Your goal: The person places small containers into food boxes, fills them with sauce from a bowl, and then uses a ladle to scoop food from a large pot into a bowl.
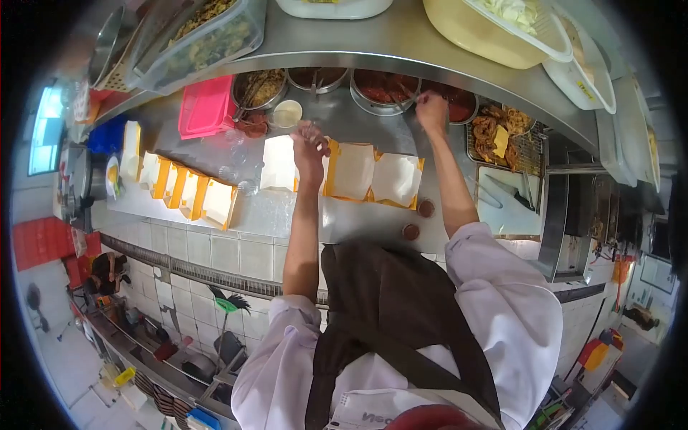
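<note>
My right hand reaches over the pots at the back of the counter. Its fingers are closed at the handle of a metal serving utensil, whose far end is hard to make out beside a pot of red sauce. My left hand hovers above a row of cardboard food boxes, fingers curled; whatever they hold, if anything, is hidden. Next to it, a white-lined box stands on one side, with an open yellow box and another open box on the other.
More open boxes line the left counter. A pink basket, a noodle pot and a cup sit behind. At right are fried food on a rack and a cutting board with a knife. A steel shelf overhangs the pots.
</note>
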{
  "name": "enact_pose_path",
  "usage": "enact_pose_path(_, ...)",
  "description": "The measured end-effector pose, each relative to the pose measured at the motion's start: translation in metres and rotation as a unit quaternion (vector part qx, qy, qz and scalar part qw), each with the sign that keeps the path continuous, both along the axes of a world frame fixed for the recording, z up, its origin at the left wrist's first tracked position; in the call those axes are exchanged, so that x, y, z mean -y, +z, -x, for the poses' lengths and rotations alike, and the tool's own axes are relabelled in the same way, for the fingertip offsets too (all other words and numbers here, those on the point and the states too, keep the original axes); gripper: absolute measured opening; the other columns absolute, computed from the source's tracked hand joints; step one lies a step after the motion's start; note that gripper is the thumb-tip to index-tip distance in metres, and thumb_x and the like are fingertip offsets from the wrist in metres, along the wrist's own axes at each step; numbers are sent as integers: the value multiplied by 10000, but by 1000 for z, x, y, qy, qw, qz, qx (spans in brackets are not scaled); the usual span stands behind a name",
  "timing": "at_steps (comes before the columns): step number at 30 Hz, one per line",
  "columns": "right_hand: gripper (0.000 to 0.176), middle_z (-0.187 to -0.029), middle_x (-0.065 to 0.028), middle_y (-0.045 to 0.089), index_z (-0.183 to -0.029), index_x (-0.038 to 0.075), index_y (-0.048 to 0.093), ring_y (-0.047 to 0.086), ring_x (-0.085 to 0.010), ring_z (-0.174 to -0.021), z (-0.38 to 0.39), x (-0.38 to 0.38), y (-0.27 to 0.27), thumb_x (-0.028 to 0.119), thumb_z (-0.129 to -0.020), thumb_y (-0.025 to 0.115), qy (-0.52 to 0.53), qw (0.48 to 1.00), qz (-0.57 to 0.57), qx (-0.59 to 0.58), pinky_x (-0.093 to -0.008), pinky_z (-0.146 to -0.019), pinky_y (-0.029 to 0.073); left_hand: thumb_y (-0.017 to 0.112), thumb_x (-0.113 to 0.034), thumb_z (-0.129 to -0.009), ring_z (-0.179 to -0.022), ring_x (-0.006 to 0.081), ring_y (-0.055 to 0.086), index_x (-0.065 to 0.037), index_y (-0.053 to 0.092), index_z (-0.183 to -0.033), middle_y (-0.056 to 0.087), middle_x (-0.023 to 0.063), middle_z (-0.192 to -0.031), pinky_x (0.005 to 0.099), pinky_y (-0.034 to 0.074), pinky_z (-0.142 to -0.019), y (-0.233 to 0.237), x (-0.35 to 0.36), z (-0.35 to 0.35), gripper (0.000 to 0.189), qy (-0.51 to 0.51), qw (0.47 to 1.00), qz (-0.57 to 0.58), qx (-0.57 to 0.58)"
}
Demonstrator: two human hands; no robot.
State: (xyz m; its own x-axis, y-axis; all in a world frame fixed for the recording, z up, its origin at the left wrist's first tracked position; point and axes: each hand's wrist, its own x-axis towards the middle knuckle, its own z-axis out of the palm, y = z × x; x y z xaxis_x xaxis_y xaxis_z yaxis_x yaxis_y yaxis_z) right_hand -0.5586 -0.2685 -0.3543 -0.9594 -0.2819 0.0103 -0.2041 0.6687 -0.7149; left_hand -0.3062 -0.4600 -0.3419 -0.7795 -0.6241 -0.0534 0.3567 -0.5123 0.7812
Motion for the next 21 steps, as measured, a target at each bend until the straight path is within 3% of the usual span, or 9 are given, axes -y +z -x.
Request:
enact_pose_path(2,162,-707,-149,621,-818,12,615,603,-343,-676,8,7,11,170,-785,605,7,953,26,-303,-460,-674,452,396,-528,-904,-684,145,508,-113,412,-1197,487,19,-947,266,412,-532,3,2,15,508,0,999,42,-6)
enact_pose_path(5,113,-617,-130,594,-758,24,618,598,-308,-627,7,28,43,124,-783,573,14,909,62,-413,-436,-661,451,416,-388,-932,-759,132,513,-130,407,-1226,484,27,-1005,273,431,-593,18,5,35,391,-11,998,53,26)
enact_pose_path(8,136,-567,-114,573,-721,22,604,594,-278,-614,37,40,3,123,-798,555,33,932,92,-349,-418,-651,446,412,-248,-942,-823,141,520,-145,404,-1243,477,45,-1078,291,447,-672,16,10,54,318,-20,998,40,46)
enact_pose_path(9,170,-576,-110,579,-711,28,603,595,-268,-617,40,36,0,144,-819,542,75,895,44,-437,-409,-678,446,413,-232,-940,-834,150,525,-147,401,-1251,479,51,-1092,295,450,-679,17,10,60,323,-20,997,43,57)
enact_pose_path(13,207,-579,-102,588,-706,4,583,594,-231,-557,48,34,-8,141,-847,521,23,911,15,-411,-381,-605,468,432,-157,-923,-858,185,554,-121,419,-1264,489,70,-1122,304,485,-662,16,11,87,343,-23,995,49,81)
enact_pose_path(16,168,-593,-100,598,-713,-12,555,585,-204,-498,43,34,-15,80,-848,517,-54,940,201,-269,-332,-489,470,458,-152,-918,-889,212,574,-98,403,-1291,475,79,-1185,315,518,-693,11,19,113,381,-39,990,86,101)
enact_pose_path(17,142,-608,-109,602,-731,-20,549,585,-197,-487,40,32,-13,60,-845,521,-97,934,306,-157,-310,-449,462,469,-147,-912,-889,204,582,-90,414,-1280,502,78,-1149,305,522,-673,12,22,124,377,-36,984,117,130)
enact_pose_path(19,66,-630,-127,602,-808,-43,558,589,-199,-486,36,26,-12,20,-829,552,-134,850,509,12,-291,-420,474,480,-141,-905,-888,197,590,-81,426,-1270,529,76,-1112,294,526,-653,18,23,140,374,-38,975,147,162)
enact_pose_path(21,71,-632,-129,599,-830,-58,559,585,-197,-482,35,21,-13,12,-834,546,-151,837,526,25,-292,-419,479,506,-150,-893,-817,194,622,-48,483,-1192,581,78,-1009,280,526,-587,27,23,159,316,-16,950,236,201)
